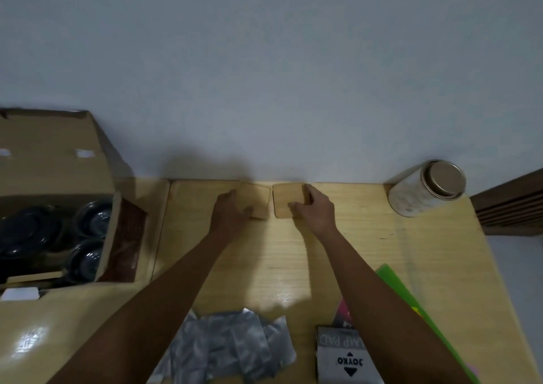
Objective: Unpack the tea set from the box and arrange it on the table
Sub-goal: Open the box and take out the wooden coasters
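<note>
Two square wooden coasters lie side by side at the far edge of the wooden table (293, 260), close to the wall. My left hand (230, 214) rests on the left coaster (260, 198), its fingers gripping the near edge. My right hand (316, 211) holds the right coaster (289, 197) by its right and near edges. At the left stands the open cardboard box (55, 160), with several dark glossy cups and saucers (88, 236) still inside under plastic wrap.
A pale round tin with a metal lid (427, 188) stands at the back right. Crumpled clear plastic bags (232, 348) lie at the near edge. A grey stamp pad box (346, 357) and a green sheet (411, 301) sit at the near right.
</note>
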